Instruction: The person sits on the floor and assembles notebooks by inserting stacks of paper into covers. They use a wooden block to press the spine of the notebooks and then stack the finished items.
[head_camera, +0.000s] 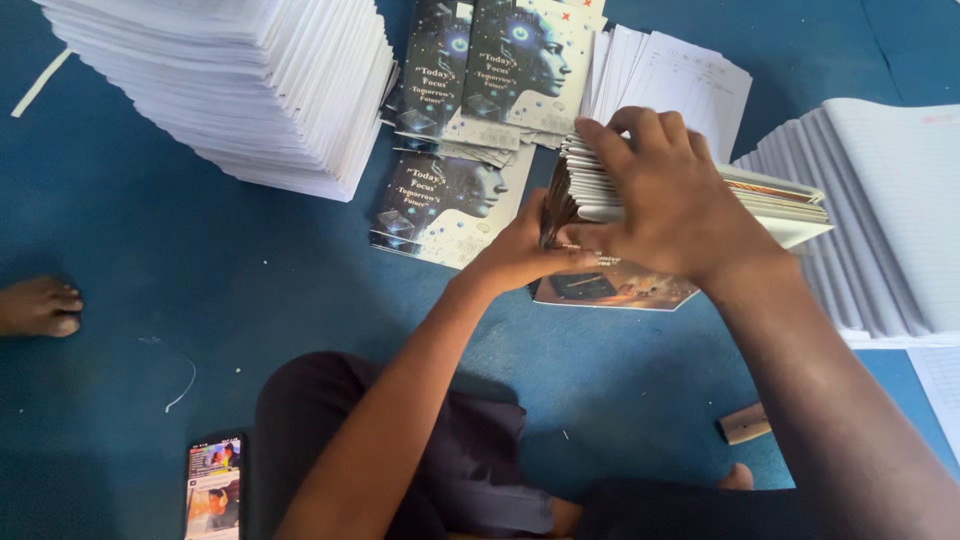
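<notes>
Two bare hands meet over a thick bundle of notebook covers (690, 195) that lies on a deep blue floor covering (200, 260), a flat carpet-like surface that fills nearly all of the view. The right hand (670, 195) lies across the top of the bundle, its fingers (610, 135) curled over the far edge and pressed down on it, closed around the stack rather than spread. The left hand (525, 250) comes in from below at the bundle's near left end, fingers bent and thumb tucked against the fanned edges, so that both hands grip the same stack. Under the bundle one printed cover (610, 288) lies flat on the blue surface, showing a dark picture. Beyond the hands a few dark covers with a pale face design (470, 110) are spread in overlapping rows. A tall, slanting pile of white sheets (240, 80) stands at the upper left, a smaller fan of ruled sheets (670, 75) just behind the right hand, and a broad stepped stack of ruled paper (880, 220) at the right edge. A phone (214, 487) with a lit screen lies near the person's knee, and another person's bare foot (38, 306) rests at the left edge.
</notes>
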